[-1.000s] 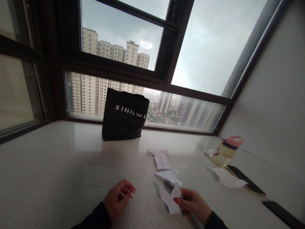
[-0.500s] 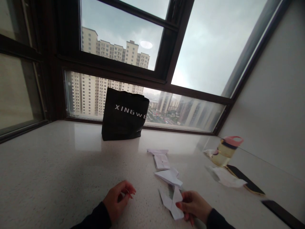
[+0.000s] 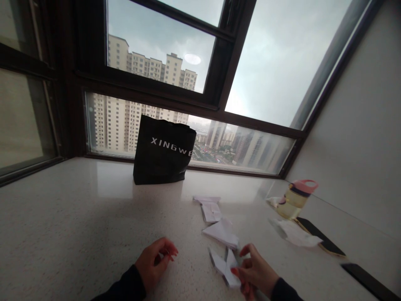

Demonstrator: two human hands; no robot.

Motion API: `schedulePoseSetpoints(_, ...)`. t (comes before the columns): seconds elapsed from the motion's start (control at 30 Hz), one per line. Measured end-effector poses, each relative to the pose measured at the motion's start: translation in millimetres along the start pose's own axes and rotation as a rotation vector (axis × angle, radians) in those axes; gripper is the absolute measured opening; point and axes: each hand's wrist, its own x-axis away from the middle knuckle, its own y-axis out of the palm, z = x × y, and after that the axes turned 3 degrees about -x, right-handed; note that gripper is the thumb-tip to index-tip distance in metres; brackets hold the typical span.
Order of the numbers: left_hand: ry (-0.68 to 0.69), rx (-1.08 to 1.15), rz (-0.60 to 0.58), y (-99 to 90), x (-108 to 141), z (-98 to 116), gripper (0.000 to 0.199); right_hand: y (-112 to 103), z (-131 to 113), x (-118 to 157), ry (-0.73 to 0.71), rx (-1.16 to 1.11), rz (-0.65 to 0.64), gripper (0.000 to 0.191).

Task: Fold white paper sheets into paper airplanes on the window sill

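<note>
My left hand (image 3: 156, 262) rests on the counter at lower centre, its fingers curled in with the thumb close to them; nothing shows in it. To the right, my right hand (image 3: 257, 269) has its thumb on a folded white paper piece (image 3: 230, 265) with pointed flaps. The index finger of that hand is lifted and bent, while the other fingers are at the paper's right edge, partly hidden. Just beyond lies a pointed folded paper (image 3: 222, 232). Farther back is another folded paper (image 3: 211, 211), boxy with a wide top edge.
A black paper bag (image 3: 163, 152) stands by the window. On the right are a bottle with a pink lid (image 3: 294, 200), a crumpled white tissue (image 3: 296, 234), a dark phone (image 3: 322, 238) and a dark flat object (image 3: 369, 280). All sit on a speckled white counter (image 3: 78, 225).
My right index finger has lifted off the folded paper, and the thumb stays on it. The pointed paper beyond looks flatter. My left hand has hardly moved.
</note>
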Motion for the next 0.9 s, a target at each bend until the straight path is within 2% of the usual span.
schedulePoseSetpoints(0.13, -0.013, -0.023, -0.036, 0.2, -4, -8, 0.013, -7, -16, 5, -0.093, 0.154, 0.04, 0.039)
schedulePoseSetpoints(0.23, -0.013, -0.038, -0.055, 0.7, -6, -11, 0.013, -4, -38, 8, -0.231, 0.303, 0.067, 0.027)
schedulePoseSetpoints(0.3, -0.002, -0.045, -0.048, 1.0, -5, -11, 0.013, 9, -52, 10, -0.379, 0.388, 0.038, 0.017)
schedulePoseSetpoints(0.37, 0.019, -0.065, -0.022, 1.1, -4, -9, 0.014, 33, -63, 12, -0.538, 0.508, 0.001, 0.008)
schedulePoseSetpoints(0.47, 0.096, -0.113, 0.07, -0.2, -1, -8, 0.016, 77, -71, 15, -0.74, 0.606, -0.081, 0.018)
schedulePoseSetpoints(0.6, 0.319, -0.292, 0.267, -6.4, -4, -20, 0.024, 124, -67, 8, -0.836, 0.694, -0.157, 0.057)
schedulePoseSetpoints(0.67, 0.408, -0.411, 0.342, -9.2, -7, -29, 0.03, 137, -59, -1, -0.863, 0.749, -0.157, 0.066)
schedulePoseSetpoints(0.73, 0.463, -0.53, 0.377, -9.8, -9, -39, 0.033, 142, -48, -11, -0.922, 0.784, -0.174, 0.065)
schedulePoseSetpoints(0.8, 0.516, -0.65, 0.337, -7.7, -10, -49, 0.038, 144, -38, -19, -0.989, 0.826, -0.215, 0.063)
schedulePoseSetpoints(0.9, 0.542, -0.811, 0.16, -3.0, -8, -60, 0.044, 144, -33, -21, -1.018, 0.88, -0.247, 0.061)
